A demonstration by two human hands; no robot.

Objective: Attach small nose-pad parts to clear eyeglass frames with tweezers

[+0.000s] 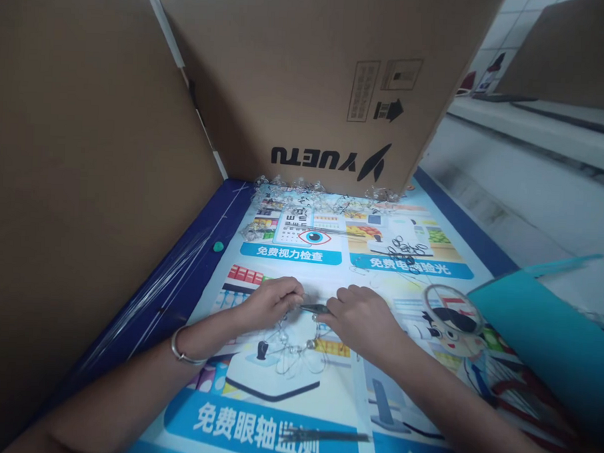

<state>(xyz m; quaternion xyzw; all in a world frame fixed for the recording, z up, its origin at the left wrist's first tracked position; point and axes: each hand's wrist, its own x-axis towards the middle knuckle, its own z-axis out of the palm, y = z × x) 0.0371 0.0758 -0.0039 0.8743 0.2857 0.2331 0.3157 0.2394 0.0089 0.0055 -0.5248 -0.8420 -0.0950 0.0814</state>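
My right hand (361, 317) is wrapped round a pair of pliers (312, 308), whose dark jaws point left. Close by, my left hand (273, 301) is closed in a pinch at the jaws' tip, on the upper end of a beaded wire piece (310, 345). Clear beads and thin wire loops of that piece hang in a ring below both hands. What exactly the pliers' jaws touch is too small to tell. A silver bangle (185, 351) circles my left wrist.
A bundle of dark straight wires (325, 436) lies in front. Black wire loops (406, 250) and a clear ring (452, 308) lie right of centre. Clear beaded pieces (303, 194) line the back below a cardboard wall (318, 87). A teal folder-like sheet (538, 323) stands at right.
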